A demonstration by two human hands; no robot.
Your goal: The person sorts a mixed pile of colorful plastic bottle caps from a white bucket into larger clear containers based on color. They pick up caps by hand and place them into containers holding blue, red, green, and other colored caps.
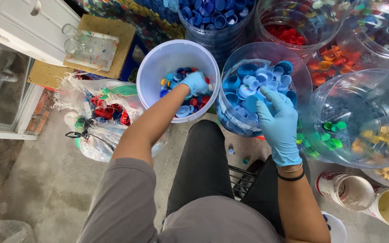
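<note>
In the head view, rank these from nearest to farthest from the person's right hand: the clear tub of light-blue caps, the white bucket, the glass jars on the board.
1. Clear tub of light-blue caps: under the right hand.
2. White bucket: to its left.
3. Glass jars: far upper left.

Left hand (195, 83) sunk among mixed bottle caps (182, 96) in the white bucket (158, 63), fingertips buried, grip unreadable. Right hand (278, 119) curled over the rim of the clear tub (235, 58) of light-blue caps (260, 81), palm side hidden, anything held out of sight. Upper containers of dark-blue caps (212, 13) and red caps (289, 33) cropped by the top edge. Paper cups (370, 198) at lower right partly cut off. Contents of the crumpled plastic bag (100, 117) tangled, indistinct.
</note>
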